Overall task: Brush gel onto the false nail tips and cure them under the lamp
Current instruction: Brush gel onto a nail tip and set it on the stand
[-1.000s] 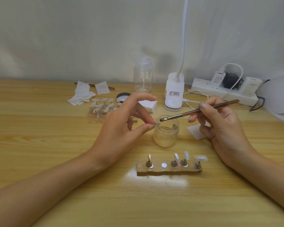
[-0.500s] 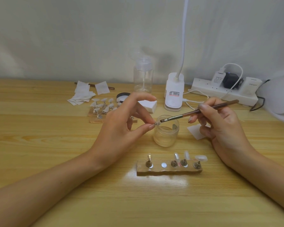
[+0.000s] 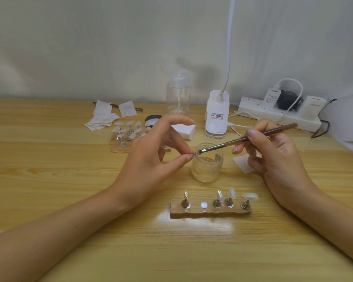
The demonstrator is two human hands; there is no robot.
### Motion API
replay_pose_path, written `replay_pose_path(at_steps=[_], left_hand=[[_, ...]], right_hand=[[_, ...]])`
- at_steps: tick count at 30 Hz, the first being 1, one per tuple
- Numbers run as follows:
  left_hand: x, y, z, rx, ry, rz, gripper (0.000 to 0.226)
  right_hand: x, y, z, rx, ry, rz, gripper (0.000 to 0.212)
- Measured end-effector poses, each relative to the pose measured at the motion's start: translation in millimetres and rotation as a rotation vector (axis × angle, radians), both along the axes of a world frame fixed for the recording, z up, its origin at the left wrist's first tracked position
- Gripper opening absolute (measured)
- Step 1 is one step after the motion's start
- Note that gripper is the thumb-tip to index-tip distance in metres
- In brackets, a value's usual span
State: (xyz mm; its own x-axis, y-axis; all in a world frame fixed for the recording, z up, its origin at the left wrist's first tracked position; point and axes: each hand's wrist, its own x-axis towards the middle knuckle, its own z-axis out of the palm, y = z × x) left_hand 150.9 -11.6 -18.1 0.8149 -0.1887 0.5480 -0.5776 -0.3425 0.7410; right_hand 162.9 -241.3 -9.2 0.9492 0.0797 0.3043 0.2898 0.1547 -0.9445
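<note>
Since both hands sit almost exactly where they did a second ago, the only change is a slight working of the bristles against one tip. Judged: this tip's gel coat is under way and curing has not begun.

1. Pale wooden tabletop (image 3: 49, 169). On it, far left, a pile of white square wipes (image 3: 102, 119). Beside them are rear wooden holders with whitish nail tips (image 3: 126, 133), partly hidden behind the left hand.
2. Left hand (image 3: 151, 159): thumb and fingertip pinch a small pale false nail tip (image 3: 194, 153), held just above the near rim of the jar. Whatever mount it has is hidden by the fingers.
3. Clear round glass jar (image 3: 207, 163), lid off (contents too transparent to make out).
4. Front wooden strip stand (image 3: 210, 212) with four metal stems and one bare disc. Three stems on the right carry tips; the leftmost stem's load is too small to tell.
5. Slim brown-handled gel brush (image 3: 253, 137), bristles touching the pinched tip.
6. Right hand (image 3: 273, 155), clasping the brush like a pen.
7. White domed cure lamp (image 3: 346, 127), cut off by the right edge and well apart from the tips.
</note>
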Motion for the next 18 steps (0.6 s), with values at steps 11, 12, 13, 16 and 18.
replay_pose_path(at_steps=[11, 12, 13, 16, 18], left_hand=[[-0.9, -0.3, 1.0, -0.004, 0.005, -0.003, 0.050], [-0.8, -0.3, 1.0, -0.007, 0.006, -0.003, 0.050], [-0.9, -0.4, 0.9, -0.009, 0.007, -0.004, 0.051], [-0.8, -0.2, 0.4, -0.021, 0.011, -0.008, 0.050], [-0.7, -0.4, 0.5, -0.030, 0.019, -0.015, 0.050]], right_hand=[[0.5, -0.6, 0.3, -0.002, 0.014, -0.030, 0.017], [0.9, -1.1, 0.2, 0.008, 0.004, -0.025, 0.018], [1.1, -1.4, 0.2, 0.019, -0.008, -0.016, 0.018], [1.5, -0.2, -0.9, 0.001, -0.023, -0.002, 0.019], [1.1, -0.3, -1.4, -0.012, 0.002, -0.023, 0.019]])
